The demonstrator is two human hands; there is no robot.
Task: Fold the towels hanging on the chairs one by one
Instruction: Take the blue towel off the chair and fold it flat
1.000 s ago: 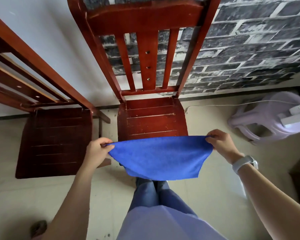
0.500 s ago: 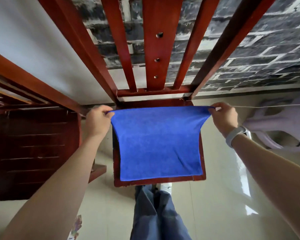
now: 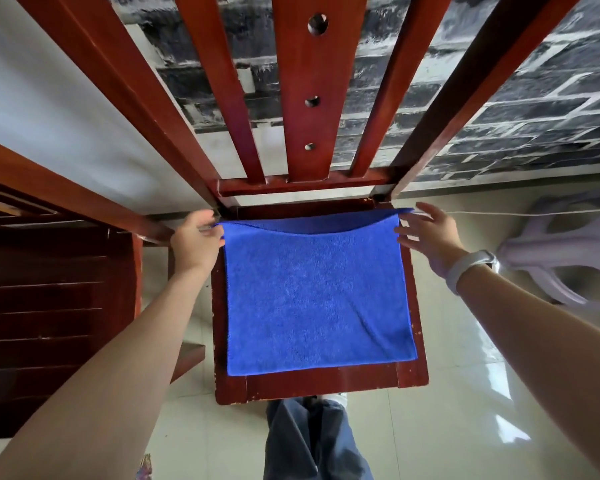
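the blue towel [image 3: 317, 299] lies flat, folded double, on the chair seat [image 3: 321, 388], open edges toward the backrest, roughly square with no clear long axis. the left hand [image 3: 196, 242] pinches its far left corner; the right hand [image 3: 426, 233] is open, touching the far right corner. next, probably fold it across again.

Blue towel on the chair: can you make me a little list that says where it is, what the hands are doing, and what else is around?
towel: blue towel, folded double, lying flat on the seat
seat: red wooden chair
left hand: pinching the towel's far left corner
right hand: fingers spread open at the far right corner, not gripping
wrist: white band on the right arm
left side: second wooden chair
right side: pale plastic stool
floor: shiny tiles
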